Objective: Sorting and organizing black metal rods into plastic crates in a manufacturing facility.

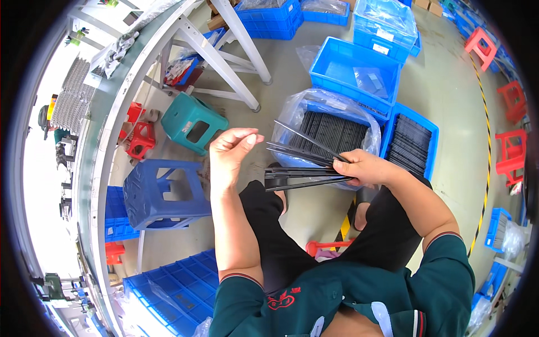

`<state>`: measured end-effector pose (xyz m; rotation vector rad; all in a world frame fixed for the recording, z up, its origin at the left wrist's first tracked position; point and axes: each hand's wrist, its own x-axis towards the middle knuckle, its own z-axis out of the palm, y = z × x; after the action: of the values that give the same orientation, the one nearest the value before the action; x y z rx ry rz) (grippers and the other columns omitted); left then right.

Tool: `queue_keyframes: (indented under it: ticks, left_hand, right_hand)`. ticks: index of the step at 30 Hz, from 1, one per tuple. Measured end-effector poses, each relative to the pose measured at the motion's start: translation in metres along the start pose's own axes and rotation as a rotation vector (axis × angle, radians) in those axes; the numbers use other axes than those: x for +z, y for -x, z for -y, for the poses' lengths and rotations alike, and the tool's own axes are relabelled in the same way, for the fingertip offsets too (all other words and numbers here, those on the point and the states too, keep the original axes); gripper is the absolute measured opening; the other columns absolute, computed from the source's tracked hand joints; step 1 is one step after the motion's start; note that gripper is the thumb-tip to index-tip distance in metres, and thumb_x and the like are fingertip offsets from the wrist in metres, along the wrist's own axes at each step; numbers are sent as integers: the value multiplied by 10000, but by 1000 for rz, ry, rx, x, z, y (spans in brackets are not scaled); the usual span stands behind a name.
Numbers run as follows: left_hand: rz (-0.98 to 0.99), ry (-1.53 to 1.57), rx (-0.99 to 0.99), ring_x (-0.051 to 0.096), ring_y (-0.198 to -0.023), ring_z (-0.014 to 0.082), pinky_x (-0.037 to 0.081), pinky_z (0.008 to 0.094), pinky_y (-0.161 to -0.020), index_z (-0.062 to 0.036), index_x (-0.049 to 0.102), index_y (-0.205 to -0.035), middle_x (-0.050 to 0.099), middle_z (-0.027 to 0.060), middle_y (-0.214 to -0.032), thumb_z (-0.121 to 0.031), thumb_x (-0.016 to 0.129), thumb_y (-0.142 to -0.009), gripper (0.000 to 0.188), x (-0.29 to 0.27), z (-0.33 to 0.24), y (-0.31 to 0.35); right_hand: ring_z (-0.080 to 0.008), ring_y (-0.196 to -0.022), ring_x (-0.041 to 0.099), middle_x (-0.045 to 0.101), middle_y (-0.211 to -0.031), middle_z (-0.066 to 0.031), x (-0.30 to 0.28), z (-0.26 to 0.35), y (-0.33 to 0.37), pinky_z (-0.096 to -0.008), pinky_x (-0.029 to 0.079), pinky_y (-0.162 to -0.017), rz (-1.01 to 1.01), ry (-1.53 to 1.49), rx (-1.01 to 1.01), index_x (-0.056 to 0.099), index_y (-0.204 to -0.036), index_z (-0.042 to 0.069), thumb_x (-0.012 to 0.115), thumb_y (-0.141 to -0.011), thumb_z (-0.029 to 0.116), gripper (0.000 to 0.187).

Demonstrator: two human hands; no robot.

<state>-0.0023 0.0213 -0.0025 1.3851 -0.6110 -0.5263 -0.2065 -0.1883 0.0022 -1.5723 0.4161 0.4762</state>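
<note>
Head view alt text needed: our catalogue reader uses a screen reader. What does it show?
A seated person's right hand grips a fanned bundle of thin black strips, while the left hand is raised beside it with its fingers pinched together. Ahead on the floor stand blue bins of more black strips, one lined with a clear bag; blue and teal stools stand to the left.

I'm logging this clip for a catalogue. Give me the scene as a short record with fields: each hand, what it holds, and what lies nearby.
right hand: right hand grips a fanned bundle of thin black strips
left hand: left hand raised beside the bundle, fingertips pinched, contents too small to tell
source: bag-lined blue crate of black strips, ahead of the knees
beside it: second blue crate of strips
stools: blue stool, teal stool
</note>
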Motion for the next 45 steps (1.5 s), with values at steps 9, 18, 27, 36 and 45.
queue_keyframes:
  ticks: [9, 18, 27, 36, 45]
  left_hand:
    - [160, 21, 12, 628, -800, 134, 485, 247, -763, 25, 654, -932, 667, 86, -878, -14, 669, -794, 145, -3, 9, 1]
    - [154, -44, 58, 614, -781, 115, 487, 222, -730, 19, 663, -909, 663, 71, -865, 19, 672, -777, 132, 1, 8, 2]
    - [228, 43, -22, 626, -768, 127, 501, 228, -708, 17, 659, -890, 665, 78, -846, 47, 658, -777, 116, 12, 10, 3]
    - [68, 8, -29, 634, -767, 141, 478, 244, -728, 28, 644, -908, 663, 87, -832, -38, 665, -804, 126, 1, 10, -5]
    - [164, 84, -92, 633, -742, 153, 495, 257, -711, 28, 644, -890, 662, 102, -856, -37, 674, -792, 122, 3, 12, -4]
  right_hand:
    - [-62, -501, 379, 415, -552, 27, -4, -23, -15, -231, 314, -462, 57, 12, -68, 512, -726, 74, 471, -900, 515, 475]
    - [-66, -495, 386, 422, -554, 24, -4, -16, -9, -236, 325, -461, 35, 50, -89, 500, -713, 72, 482, -900, 501, 468]
    - [-68, -489, 396, 437, -546, 23, -5, -23, -12, -235, 321, -456, 18, 74, -109, 503, -705, 60, 510, -899, 460, 445]
    - [-83, -549, 441, 465, -601, 10, -5, -24, -14, -244, 367, -509, 80, 157, -78, 539, -754, 56, 499, -897, 472, 442]
    - [-69, -531, 393, 435, -568, 24, -3, -19, -9, -239, 334, -493, 112, 209, -80, 510, -725, 55, 507, -912, 415, 406]
